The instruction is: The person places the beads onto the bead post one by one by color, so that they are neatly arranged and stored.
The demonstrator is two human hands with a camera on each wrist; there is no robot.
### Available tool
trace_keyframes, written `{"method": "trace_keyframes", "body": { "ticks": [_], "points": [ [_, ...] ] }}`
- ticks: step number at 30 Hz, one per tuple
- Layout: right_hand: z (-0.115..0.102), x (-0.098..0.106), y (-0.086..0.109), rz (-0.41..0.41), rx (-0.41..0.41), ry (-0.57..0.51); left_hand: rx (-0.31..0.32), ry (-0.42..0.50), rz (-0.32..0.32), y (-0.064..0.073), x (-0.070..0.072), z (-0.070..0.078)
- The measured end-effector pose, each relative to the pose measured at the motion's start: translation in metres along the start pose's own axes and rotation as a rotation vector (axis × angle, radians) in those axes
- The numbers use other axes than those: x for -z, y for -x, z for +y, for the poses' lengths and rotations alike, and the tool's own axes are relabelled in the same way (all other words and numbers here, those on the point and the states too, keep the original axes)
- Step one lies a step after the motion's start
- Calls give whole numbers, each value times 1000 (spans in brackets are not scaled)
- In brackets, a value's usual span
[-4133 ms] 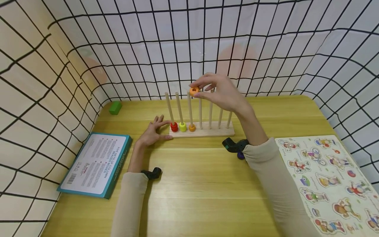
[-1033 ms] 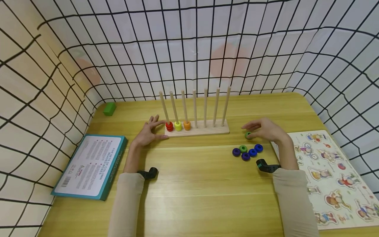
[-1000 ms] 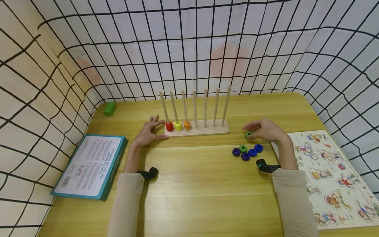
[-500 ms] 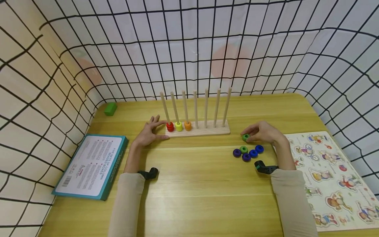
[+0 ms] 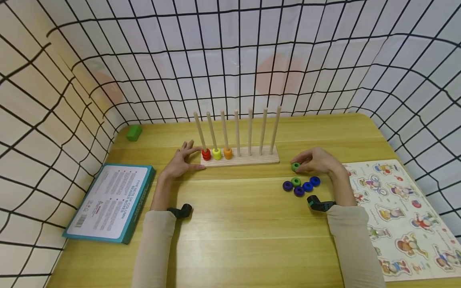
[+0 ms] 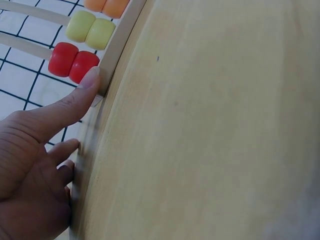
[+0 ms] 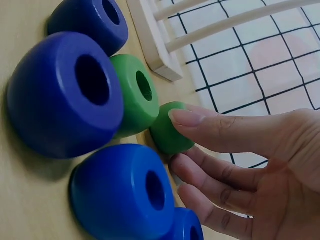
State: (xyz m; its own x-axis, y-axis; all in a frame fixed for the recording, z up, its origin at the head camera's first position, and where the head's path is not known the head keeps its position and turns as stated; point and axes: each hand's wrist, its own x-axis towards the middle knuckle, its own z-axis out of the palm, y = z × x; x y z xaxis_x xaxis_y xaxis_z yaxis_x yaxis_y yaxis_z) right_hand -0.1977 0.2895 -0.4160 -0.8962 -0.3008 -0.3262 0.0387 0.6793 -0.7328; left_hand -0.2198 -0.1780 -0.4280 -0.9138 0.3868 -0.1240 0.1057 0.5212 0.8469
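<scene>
Black-gridded walls (image 5: 216,60) stand round the wooden table (image 5: 230,224) I watch from afar. On it, the right hand (image 5: 318,161) holds a green bead (image 5: 295,167) between thumb and fingertips, low down; I cannot tell whether it is lifted clear. That pinch looks shallow to me, and with so round and smooth a bead, an off-centre squeeze could shoot it away. Just nearer the camera lie another green bead (image 5: 296,182), two purple beads (image 5: 299,191) and two blue beads (image 5: 315,181), bunched so close that a dipping wrist could scatter them, and they would probably roll. Farther left stands the rack (image 5: 252,159), its seven pegs (image 5: 237,132) carrying red beads (image 5: 206,155), yellow beads (image 5: 216,154) and orange beads (image 5: 227,153) on the first three only. Those tall pegs could catch a knuckle and tip everything. The left hand (image 5: 178,164), spread wide, touches the rack's left end with thumb and forefinger; should it ease off, I would expect the rack to slide if bumped.
</scene>
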Motion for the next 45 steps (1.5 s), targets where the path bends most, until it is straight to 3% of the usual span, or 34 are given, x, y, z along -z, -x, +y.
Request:
{"method": "trace_keyframes", "body": {
  "ticks": [11,19,25,32,35,38,45],
  "points": [
    [-12,5,8,58,34,33,-12,5,1,0,3,-2],
    [-33,11,13,122,129,28,-2,-22,30,-15,1,-36],
    [-52,21,28,172,192,34,-4,-11,21,-17,1,-40],
    [-99,38,49,273,247,-34,0,-7,21,-17,2,-41],
    [-123,41,52,283,330,-49,-4,-11,20,-17,2,-42],
    [-147,41,49,289,391,-31,-10,-15,21,-17,2,-42],
    [-194,34,27,283,419,61,-5,-24,15,-17,1,-40]
  ]
}}
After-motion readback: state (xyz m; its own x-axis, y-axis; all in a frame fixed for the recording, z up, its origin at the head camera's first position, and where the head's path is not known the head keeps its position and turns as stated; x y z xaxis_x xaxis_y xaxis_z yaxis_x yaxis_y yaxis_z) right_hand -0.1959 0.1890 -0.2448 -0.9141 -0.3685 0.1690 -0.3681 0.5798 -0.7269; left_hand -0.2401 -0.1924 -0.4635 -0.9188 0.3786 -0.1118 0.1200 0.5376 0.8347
